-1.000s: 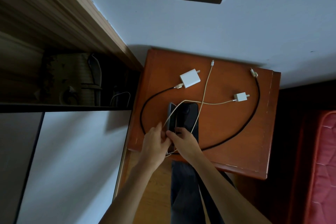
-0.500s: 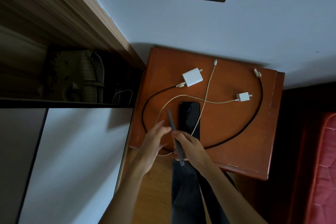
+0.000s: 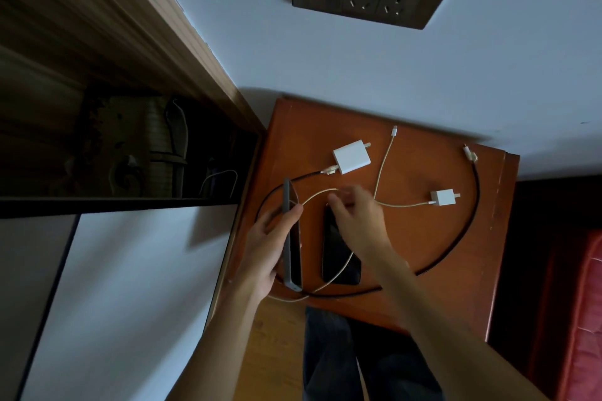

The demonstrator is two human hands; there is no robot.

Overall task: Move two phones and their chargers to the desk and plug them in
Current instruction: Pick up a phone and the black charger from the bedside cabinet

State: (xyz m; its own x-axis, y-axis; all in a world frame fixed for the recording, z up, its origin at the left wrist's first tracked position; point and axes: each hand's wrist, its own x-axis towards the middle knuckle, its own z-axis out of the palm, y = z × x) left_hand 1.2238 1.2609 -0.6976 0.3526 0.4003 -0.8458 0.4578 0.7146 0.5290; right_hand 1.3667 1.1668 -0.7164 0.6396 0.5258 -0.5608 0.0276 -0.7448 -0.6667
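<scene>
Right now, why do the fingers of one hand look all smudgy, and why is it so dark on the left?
In the head view the right hand is smeared at the fingers by motion blur, while the left hand and the phone it grips look sharp; the shelf recess lies in deep shadow, the wall is evenly lit, and the wide lens bends the edges.

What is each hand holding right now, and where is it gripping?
The left hand grips a phone by its long edges, tilted on edge. The right hand holds nothing, blurred above the other phone.
</scene>
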